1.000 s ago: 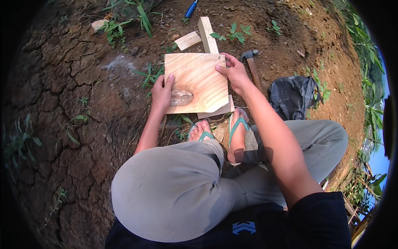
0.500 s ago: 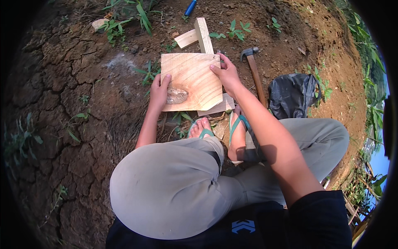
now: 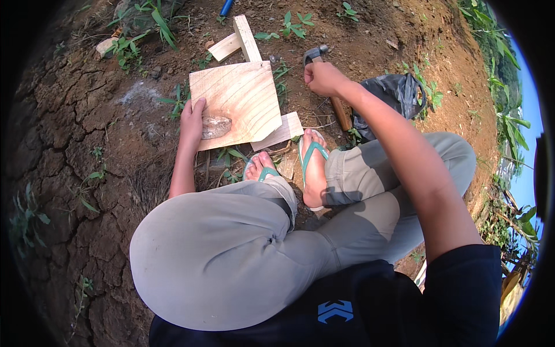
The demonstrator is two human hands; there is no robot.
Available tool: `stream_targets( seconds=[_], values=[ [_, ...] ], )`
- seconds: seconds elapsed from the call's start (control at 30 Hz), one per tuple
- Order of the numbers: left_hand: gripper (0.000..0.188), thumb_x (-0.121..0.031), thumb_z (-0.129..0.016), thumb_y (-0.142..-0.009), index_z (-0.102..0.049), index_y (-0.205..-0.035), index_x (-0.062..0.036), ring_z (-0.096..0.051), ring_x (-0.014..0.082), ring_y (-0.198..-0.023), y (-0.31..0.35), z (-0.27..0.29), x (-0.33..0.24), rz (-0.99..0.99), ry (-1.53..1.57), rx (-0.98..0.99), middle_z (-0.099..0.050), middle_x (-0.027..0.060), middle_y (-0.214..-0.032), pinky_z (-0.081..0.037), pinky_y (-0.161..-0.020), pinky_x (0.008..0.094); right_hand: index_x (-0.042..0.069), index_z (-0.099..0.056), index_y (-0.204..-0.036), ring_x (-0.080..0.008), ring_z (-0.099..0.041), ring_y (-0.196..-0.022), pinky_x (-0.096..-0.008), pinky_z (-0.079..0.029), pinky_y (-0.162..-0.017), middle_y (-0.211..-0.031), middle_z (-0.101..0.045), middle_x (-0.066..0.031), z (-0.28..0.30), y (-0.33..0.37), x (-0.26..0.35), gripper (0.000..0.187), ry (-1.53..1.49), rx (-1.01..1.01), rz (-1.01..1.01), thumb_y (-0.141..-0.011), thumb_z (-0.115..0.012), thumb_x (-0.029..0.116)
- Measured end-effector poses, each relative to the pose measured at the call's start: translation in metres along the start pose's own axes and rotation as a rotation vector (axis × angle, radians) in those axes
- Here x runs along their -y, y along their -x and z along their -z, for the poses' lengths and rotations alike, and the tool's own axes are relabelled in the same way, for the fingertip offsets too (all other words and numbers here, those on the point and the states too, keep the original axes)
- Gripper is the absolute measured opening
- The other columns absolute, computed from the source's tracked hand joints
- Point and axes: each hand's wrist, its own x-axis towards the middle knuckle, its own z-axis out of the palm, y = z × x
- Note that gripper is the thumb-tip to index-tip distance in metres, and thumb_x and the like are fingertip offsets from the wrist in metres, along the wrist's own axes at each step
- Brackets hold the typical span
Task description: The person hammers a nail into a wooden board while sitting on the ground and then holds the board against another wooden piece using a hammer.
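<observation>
My left hand (image 3: 192, 122) grips the left edge of a flat, pale wooden board (image 3: 243, 95), its thumb on the top face near a dark, rough knot. The board has curved grain and a clipped corner at the lower right. It overlaps a smaller wooden offcut (image 3: 281, 130) near my feet. To the board's right, my right hand (image 3: 325, 80) is closed over the handle of a claw hammer (image 3: 341, 114), just below its metal head. My palm hides part of the handle, and the fingertips are curled out of sight.
Beyond the board lie a long wooden block (image 3: 247, 39) and a short wood piece (image 3: 224, 47). A blue tool handle (image 3: 226, 7) shows at the top edge. Right of the hammer sits a black plastic bag (image 3: 393, 95). Cracked soil with small plants surrounds my sandalled feet (image 3: 314, 165).
My right hand has let go of the board's right edge and moved right to the hammer. My left hand still holds the board. The view has shifted, so the scene sits further left.
</observation>
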Motion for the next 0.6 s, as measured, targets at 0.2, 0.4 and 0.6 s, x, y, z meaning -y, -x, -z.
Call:
stream_targets(
  seconds=[0.2, 0.4, 0.6],
  values=[
    [0.049, -0.033, -0.061, -0.102, -0.055, -0.134, 0.0026, -0.063, 0.0172, -0.106, -0.001, 0.008, -0.001, -0.008, -0.023, -0.01, -0.069, 0.0122, -0.118, -0.047, -0.096, 0.0317, 0.008, -0.072, -0.09, -0.034, -0.074, -0.087, -0.0449, -0.059, -0.075, -0.086, -0.074, -0.0166, -0.021, 0.036, -0.026, 0.011, 0.365, 0.325, 0.045, -0.08, -0.067, 0.005],
    [0.047, -0.029, -0.061, -0.103, -0.053, -0.138, 0.0, -0.064, 0.0203, -0.113, 0.027, 0.019, -0.027, -0.061, 0.047, -0.124, -0.065, 0.0133, -0.131, -0.049, -0.098, 0.035, 0.011, -0.076, -0.094, -0.0332, -0.074, -0.095, -0.0455, -0.061, -0.079, -0.101, -0.072, -0.0133, -0.042, 0.032, -0.051, 0.015, 0.485, -0.084, 0.176, -0.088, -0.063, 0.009],
    [0.029, -0.022, -0.059, -0.104, -0.06, -0.128, -0.0063, -0.065, 0.0153, -0.108, 0.032, 0.032, -0.02, -0.197, 0.026, -0.237, -0.066, 0.0073, -0.129, -0.055, -0.078, 0.0279, 0.012, -0.076, -0.093, -0.0326, -0.074, -0.092, -0.045, -0.062, -0.078, -0.108, -0.068, -0.0084, -0.049, 0.026, -0.07, 0.014, 0.615, 0.048, 0.344, -0.085, -0.064, 0.011]
  ],
)
